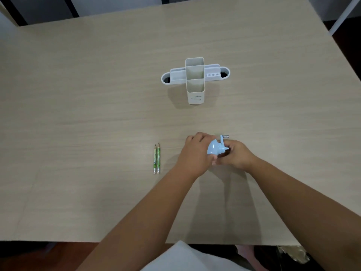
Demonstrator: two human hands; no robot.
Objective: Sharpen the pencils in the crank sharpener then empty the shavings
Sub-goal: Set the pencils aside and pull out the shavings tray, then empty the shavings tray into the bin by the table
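Observation:
A light blue crank sharpener sits on the wooden table between my two hands. My left hand wraps around its left side and top. My right hand is closed at its right side, by the crank handle that sticks up with a grey knob. Much of the sharpener's body is hidden by my fingers. Two green pencils lie side by side to the left of my left hand, points facing away from me, erasers toward me.
A white desk organizer with a tall divided centre box and low side trays stands further back on the table. The table's front edge runs just above my lap. A chair frame shows at the far right corner.

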